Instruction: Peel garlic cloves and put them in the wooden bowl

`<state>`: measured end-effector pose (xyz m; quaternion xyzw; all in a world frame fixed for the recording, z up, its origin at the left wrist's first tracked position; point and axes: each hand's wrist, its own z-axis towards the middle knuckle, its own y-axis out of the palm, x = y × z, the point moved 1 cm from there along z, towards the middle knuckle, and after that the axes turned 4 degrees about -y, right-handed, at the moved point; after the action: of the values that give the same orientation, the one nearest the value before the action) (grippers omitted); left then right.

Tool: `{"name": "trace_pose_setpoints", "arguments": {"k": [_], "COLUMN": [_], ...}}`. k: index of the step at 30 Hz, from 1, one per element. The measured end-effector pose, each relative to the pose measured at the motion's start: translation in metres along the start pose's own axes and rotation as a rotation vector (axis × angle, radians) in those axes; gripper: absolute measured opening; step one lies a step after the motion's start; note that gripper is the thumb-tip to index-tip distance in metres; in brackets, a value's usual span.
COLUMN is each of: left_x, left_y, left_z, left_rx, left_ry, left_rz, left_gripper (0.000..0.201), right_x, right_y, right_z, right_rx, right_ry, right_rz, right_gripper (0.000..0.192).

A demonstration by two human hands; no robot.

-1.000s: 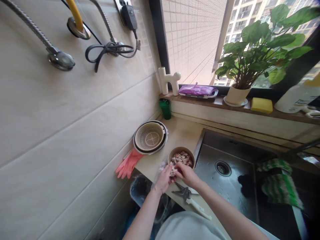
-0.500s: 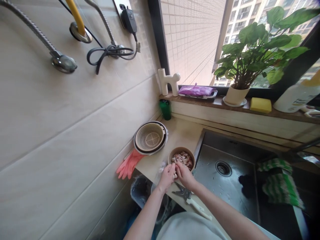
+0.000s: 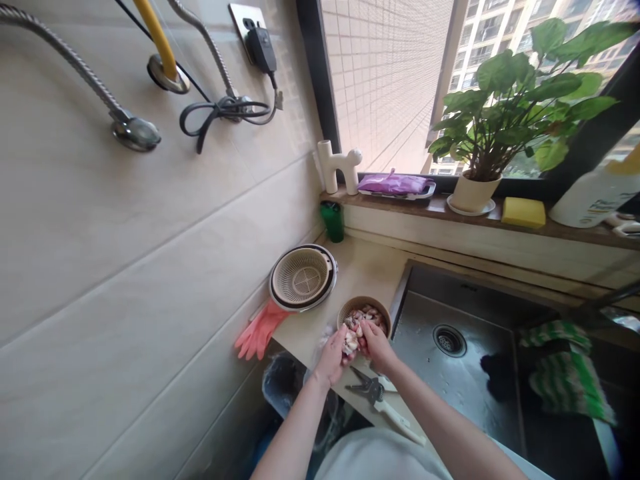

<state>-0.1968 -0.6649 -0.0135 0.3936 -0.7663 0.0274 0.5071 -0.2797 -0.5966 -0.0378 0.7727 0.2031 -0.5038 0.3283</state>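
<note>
While both hands, left hand (image 3: pixel 334 353) and right hand (image 3: pixel 375 344), pinch one pale piece (image 3: pixel 351 342) together at the 6 o'clock rim of the brown bowl (image 3: pixel 350 309), peeling appears in hand, and the next move calls for a firmer fingertip grip, judging by the scissors (image 3: pixel 373 392) lying unused just beside.
</note>
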Motion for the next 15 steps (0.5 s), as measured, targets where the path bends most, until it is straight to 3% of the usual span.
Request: {"name": "trace_pose_setpoints", "arguments": {"k": [5,9,13,15], "left_x": [-0.004,-0.006,-0.004,-0.004], "left_y": [-0.004,-0.014,-0.02,-0.018], "left_z": [0.004,0.009,0.011,0.01], "left_rx": [0.068,0.027,0.034,0.047], "left_ry": [-0.006,-0.01,-0.008,0.005], "left_rz": [-0.05,-0.189,-0.319,-0.324], "left_gripper": [0.043,0.042,0.042,0.041], "right_x": [-0.004,-0.007,-0.019,-0.024], "right_y": [-0.004,-0.014,-0.03,-0.03], "right_z": [0.0,0.003,0.005,0.001], "right_rx": [-0.077,-0.163,0.029,0.062], "right_ry": [-0.115,-0.108,-0.284,-0.391], "right_rz": [-0.184,-0.242,-0.604,-0.813], "right_gripper": [0.042,0.04,0.035,0.031]}}
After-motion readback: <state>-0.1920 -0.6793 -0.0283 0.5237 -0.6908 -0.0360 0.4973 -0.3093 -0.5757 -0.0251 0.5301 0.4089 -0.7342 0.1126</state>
